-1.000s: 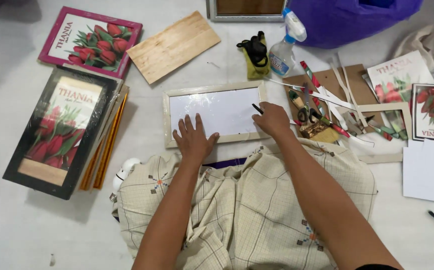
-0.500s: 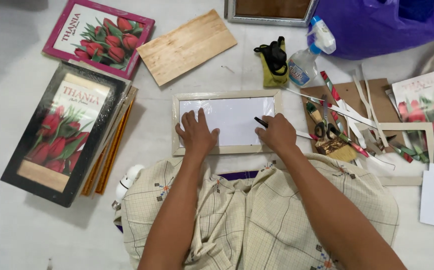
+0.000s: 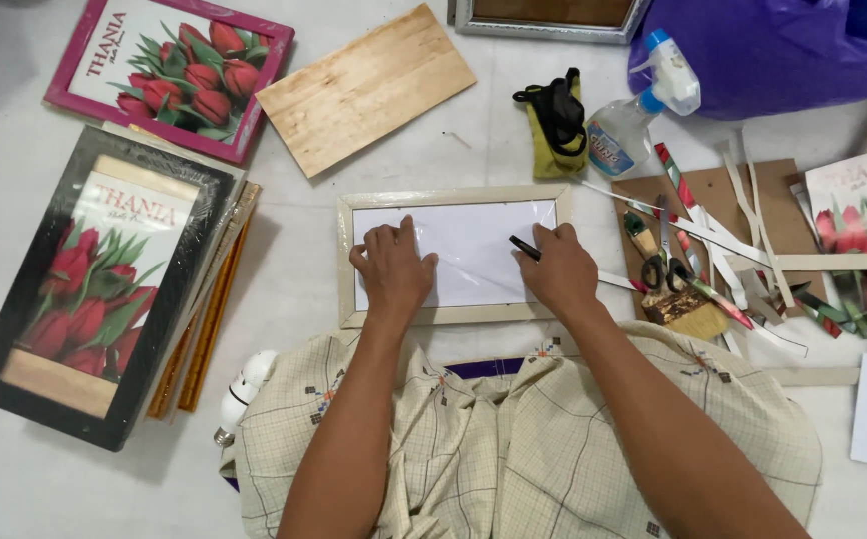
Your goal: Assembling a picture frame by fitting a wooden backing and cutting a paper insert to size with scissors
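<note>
A pale cream picture frame lies flat on the floor in front of my knees, with a clear pane over a white sheet inside it. My left hand presses flat on the left part of the pane, fingers spread. On the right part rests my right hand, which holds a thin dark pen whose tip points left over the pane. Checked beige cloth covers my lap below the frame.
A black-framed tulip picture and wooden strips lie left, a pink-framed tulip print and a wooden board behind. Right are a spray bottle, scissors, a brush, paper strips and a purple bag.
The view has shifted so the frame sits nearer the centre. Both hands stay on the pane; the left has slid a little toward the frame's left side.
</note>
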